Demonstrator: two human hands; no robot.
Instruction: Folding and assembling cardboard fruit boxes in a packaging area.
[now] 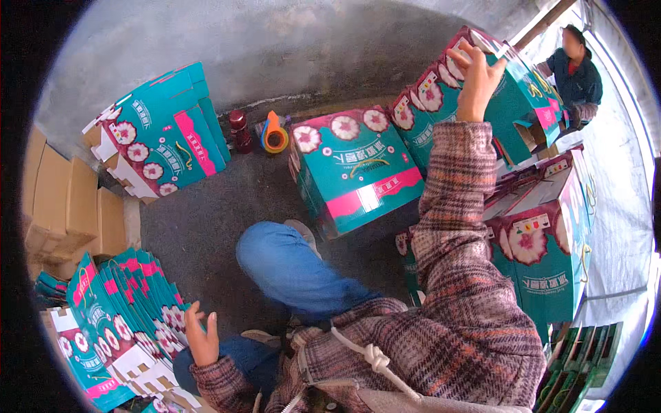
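The right hand (476, 77) is stretched far forward and up, its fingers grasping the top edge of a teal box (482, 89) on the stack. The left hand (201, 337), released, is held low beside the flat cartons (124, 310), which lie to the left.

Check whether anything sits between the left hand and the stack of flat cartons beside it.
Nothing visible does. The left hand hangs open right at the edge of the flat cartons, with only bare floor behind it. The right hand is up on an assembled box.
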